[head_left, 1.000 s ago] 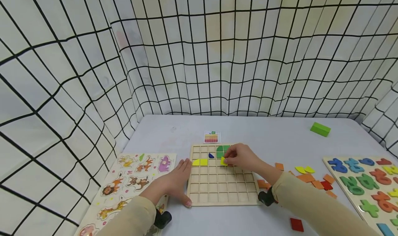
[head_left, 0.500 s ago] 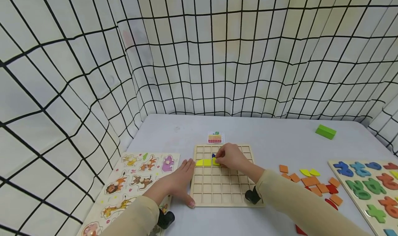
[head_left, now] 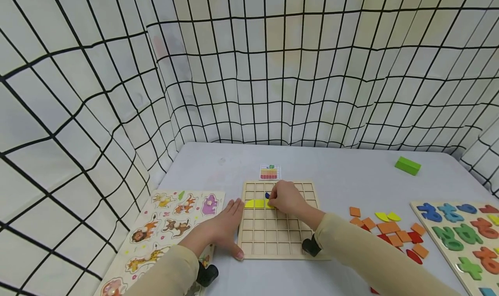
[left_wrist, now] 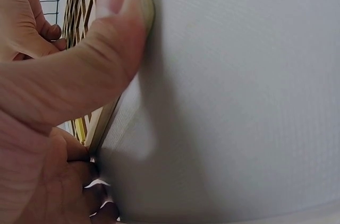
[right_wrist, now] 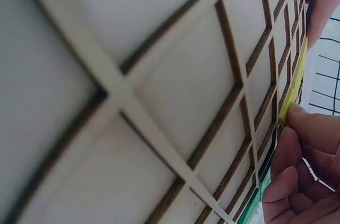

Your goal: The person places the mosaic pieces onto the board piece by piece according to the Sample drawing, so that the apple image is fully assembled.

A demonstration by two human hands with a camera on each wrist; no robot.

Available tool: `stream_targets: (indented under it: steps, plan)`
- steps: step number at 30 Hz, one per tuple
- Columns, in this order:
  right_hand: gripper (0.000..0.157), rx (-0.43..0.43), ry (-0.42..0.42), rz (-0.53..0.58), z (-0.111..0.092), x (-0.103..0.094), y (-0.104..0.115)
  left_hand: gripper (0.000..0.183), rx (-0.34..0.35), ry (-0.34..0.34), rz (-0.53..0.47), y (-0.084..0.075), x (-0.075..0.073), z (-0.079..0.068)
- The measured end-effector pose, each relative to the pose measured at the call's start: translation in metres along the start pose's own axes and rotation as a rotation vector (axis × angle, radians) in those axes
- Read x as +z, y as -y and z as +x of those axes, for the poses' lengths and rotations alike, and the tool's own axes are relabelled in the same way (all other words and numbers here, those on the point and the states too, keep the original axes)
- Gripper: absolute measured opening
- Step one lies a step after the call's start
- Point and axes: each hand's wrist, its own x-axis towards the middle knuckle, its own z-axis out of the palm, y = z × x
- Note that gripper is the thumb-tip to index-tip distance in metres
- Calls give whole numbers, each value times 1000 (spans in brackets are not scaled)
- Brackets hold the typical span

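Observation:
A wooden grid board (head_left: pixel 271 235) lies on the table. My right hand (head_left: pixel 289 199) is over its upper part, thumb and finger pinching a yellow tile (head_left: pixel 269 204) at the right end of a yellow row. In the right wrist view, the fingertips (right_wrist: pixel 295 110) meet that tile low against the grid. Left of it sit other yellow tiles (head_left: pixel 255 203), one with a rounded corner. Just above is a small dark blue piece (head_left: pixel 267 195), partly covered by the hand. A green piece (right_wrist: pixel 260 195) shows beneath the right hand. My left hand (head_left: pixel 224 229) rests along the board's left edge, fingers extended, thumb at the near corner.
A pattern card (head_left: pixel 270 172) lies behind the board. Loose orange tiles (head_left: pixel 388 227), with red and yellow ones, are to the right. Beyond them is a number puzzle (head_left: pixel 464 231); an animal puzzle (head_left: pixel 160 235) is at left. A green block (head_left: pixel 407 165) stands far right. Black netting surrounds the table.
My right hand has moved left across the board with the yellow tile, bringing it beside the other yellow tiles. The left hand stays at the board's edge. The head view has shifted slightly.

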Motion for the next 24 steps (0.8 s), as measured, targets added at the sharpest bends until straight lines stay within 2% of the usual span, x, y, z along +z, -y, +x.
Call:
stream_targets:
  steps: [6,15,19,24]
  plan:
    - [17,-1,-22,4,-3,0,-2,131,-2,1,5,-2,0,2]
    - [9,-75,-1,48,-8,-10,-15,131,-1,2,6,-5,3,2]
    - [11,-76,-24,61,-16,-33,-33,131,7,-4,4,-7,3,1]
    - [17,-108,-36,46,-36,-90,-79,131,4,-1,-6,-7,1,1]
